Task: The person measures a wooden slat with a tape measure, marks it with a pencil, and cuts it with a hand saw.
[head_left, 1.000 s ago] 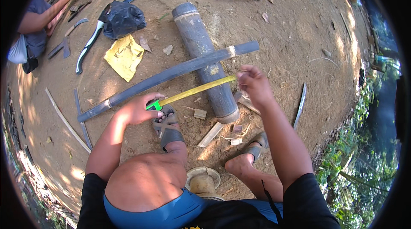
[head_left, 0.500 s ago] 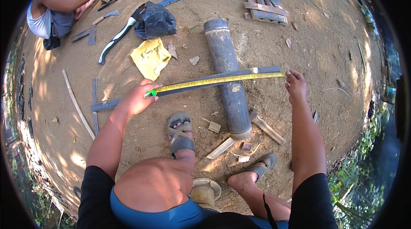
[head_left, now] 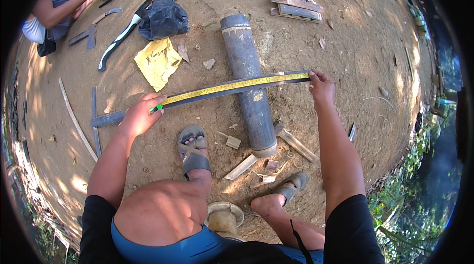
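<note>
A yellow tape measure is stretched along a long dark bamboo strip. The strip lies crosswise over a thick dark bamboo log on the ground. My left hand grips the tape's green-edged case, mostly hidden under the fingers, against the strip. At the strip's right end, my right hand pinches the tape's end against the wood. The left tip of the strip sticks out past my left hand, near a thin slat on the dirt.
A curved pruning saw, a black plastic bag and a yellow bag lie beyond the strip. A slatted wooden frame rests at the far right. Bamboo offcuts lie near my feet. Another person crouches at the far left, near a hatchet.
My right hand has brought the tape's end down onto the strip's right end; the tape now lies along the strip. The whole view has shifted slightly.
</note>
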{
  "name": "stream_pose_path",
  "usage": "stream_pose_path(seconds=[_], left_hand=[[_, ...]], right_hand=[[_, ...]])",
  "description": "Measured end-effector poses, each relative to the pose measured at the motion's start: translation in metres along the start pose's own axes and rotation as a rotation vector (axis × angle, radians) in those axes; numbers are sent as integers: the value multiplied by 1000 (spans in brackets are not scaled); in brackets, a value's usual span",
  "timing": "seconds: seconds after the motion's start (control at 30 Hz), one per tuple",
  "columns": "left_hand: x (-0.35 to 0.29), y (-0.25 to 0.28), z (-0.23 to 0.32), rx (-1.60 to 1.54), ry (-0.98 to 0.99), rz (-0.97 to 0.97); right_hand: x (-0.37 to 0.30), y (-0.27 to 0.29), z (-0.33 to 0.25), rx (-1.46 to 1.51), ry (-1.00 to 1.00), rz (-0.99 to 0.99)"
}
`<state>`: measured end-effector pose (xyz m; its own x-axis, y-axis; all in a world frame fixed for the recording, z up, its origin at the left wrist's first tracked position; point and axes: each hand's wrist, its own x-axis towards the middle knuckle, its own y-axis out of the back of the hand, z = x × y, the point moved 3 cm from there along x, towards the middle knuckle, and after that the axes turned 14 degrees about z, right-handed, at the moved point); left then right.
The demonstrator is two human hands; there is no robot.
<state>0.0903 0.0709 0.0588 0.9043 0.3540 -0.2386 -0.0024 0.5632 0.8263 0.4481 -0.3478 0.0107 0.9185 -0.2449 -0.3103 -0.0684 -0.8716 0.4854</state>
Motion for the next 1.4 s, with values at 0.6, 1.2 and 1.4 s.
stream_pose_path(seconds=[0.6,1.2,1.4], left_hand=[[-10,-5,-6,49,-88,107],[6,-47,43,-46,-100,24],[-1,-50,43,-3,-131,128]], right_hand=[[-14,-4,0,-5,-173,-72],[59,47,11,100,-138,101],[56,45,15,139,-150,91]])
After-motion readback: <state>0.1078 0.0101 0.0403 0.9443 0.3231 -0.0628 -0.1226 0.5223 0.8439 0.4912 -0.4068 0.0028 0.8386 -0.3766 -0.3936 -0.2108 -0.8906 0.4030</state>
